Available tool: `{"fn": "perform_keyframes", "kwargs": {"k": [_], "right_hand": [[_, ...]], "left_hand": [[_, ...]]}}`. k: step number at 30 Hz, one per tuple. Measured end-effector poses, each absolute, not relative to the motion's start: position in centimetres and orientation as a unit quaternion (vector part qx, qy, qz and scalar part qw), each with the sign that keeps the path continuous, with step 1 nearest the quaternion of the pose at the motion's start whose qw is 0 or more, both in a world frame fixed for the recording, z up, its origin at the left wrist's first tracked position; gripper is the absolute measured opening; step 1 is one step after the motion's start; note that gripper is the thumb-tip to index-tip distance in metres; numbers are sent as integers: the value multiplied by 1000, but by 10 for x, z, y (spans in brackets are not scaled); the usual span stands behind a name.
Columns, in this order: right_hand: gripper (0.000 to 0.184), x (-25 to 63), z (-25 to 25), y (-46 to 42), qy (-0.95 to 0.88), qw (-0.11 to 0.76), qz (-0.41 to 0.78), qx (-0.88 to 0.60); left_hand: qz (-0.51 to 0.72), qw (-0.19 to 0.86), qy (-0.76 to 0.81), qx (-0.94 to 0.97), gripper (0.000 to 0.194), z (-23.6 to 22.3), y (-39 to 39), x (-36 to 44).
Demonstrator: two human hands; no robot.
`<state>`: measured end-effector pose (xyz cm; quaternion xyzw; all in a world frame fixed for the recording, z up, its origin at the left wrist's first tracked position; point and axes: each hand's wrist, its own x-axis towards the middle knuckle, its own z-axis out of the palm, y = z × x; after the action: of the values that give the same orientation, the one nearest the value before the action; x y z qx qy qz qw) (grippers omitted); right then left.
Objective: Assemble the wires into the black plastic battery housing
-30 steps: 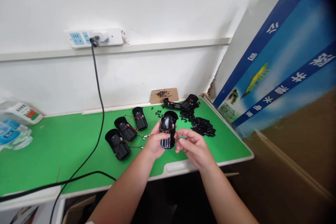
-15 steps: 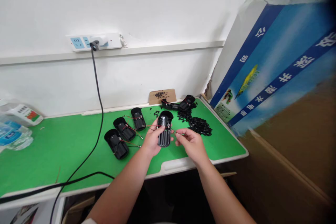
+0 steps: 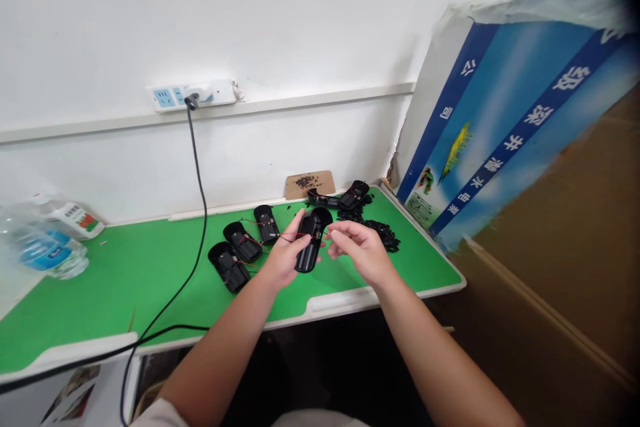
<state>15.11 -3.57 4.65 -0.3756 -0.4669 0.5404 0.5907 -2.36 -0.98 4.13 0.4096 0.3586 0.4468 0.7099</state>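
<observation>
My left hand (image 3: 281, 261) is wrapped round a black plastic housing (image 3: 309, 257) with a rounded, hollow upper end, held tilted above the green table. A thin red wire (image 3: 293, 235) runs across the housing and out past my left fingers. At the housing's right edge, my right hand (image 3: 364, 252) pinches a thin dark wire, its tip mostly hidden by the fingers. Several similar black housings (image 3: 243, 242) with red and black wires lie to the left. Two more housings (image 3: 354, 195) lie behind, beside a pile of small black parts (image 3: 384, 233).
A cardboard piece (image 3: 323, 181) with tiny dark parts leans at the wall. A black cable (image 3: 199, 180) hangs from the socket strip (image 3: 167, 99) across the green table (image 3: 165, 260). Bottles (image 3: 60, 257) lie at the left; a big blue printed box (image 3: 500, 120) stands right.
The housing has turned and tilted in my left hand. My right hand has moved up and closer to its upper right edge. The camera view has shifted slightly.
</observation>
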Motion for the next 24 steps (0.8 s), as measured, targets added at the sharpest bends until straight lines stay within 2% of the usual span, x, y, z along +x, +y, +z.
{"fn": "perform_keyframes", "kwargs": {"k": [4,7,9,11,14,17,20,22,24], "right_hand": [[34,138,49,-33,-605,549,475,-327],[41,127,44,-30,-690,521,379,-330],[45,121,39,-28,-736,518,288,-326],[42,117,35,-26,-765,526,208,-309],[36,113,32,-25,-794,527,153,-263],[37,113,34,-30,-823,510,145,-204],[35,120,38,-39,-820,527,142,-174],[31,127,41,-46,-788,568,157,-177],[28,137,42,-51,-748,606,189,-192]], "left_hand": [[478,633,391,466,79,41,-11,-25],[494,553,405,535,71,36,-11,-29],[485,519,412,571,75,34,-11,-33],[474,513,409,587,86,33,-11,-38],[458,523,404,594,99,33,-12,-44],[448,541,410,582,100,35,-16,-47],[467,611,387,508,102,39,-22,-51],[477,679,347,437,100,42,-25,-55],[482,723,308,387,89,45,-29,-58]]}}
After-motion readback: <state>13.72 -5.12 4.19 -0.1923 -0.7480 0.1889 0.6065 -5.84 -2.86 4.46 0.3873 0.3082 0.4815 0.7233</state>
